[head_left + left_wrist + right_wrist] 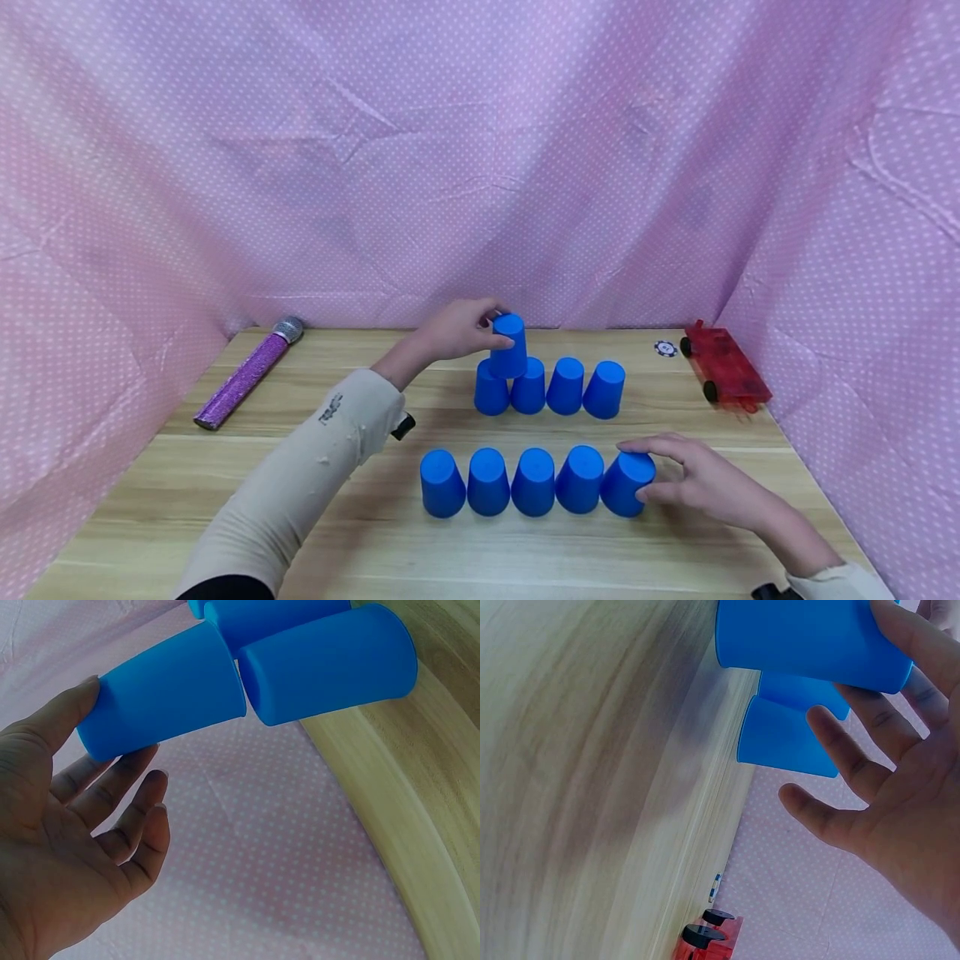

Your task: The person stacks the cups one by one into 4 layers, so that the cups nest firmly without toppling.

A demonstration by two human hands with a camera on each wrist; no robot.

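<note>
My left hand (459, 330) pinches an upside-down blue cup (512, 358) between thumb and fingers. That cup sits over the gap between the left two cups of the back row (566, 387), its rim right at their tops. In the left wrist view, the thumb lies on one side of the held cup (169, 694) and fingertips on the other. Around the rightmost cup (622, 490) of the front row, my right hand (705, 482) has its thumb and fingers, gripping near the top. In the right wrist view, two lower fingers stay off this cup (802, 645).
Several more inverted blue cups (533, 483) form the front row. A purple glittery microphone (251, 371) lies at the left. Toward the back right are a poker chip (665, 349) and a red toy car (726, 364). Pink dotted cloth (450, 167) surrounds the wooden table (360, 533).
</note>
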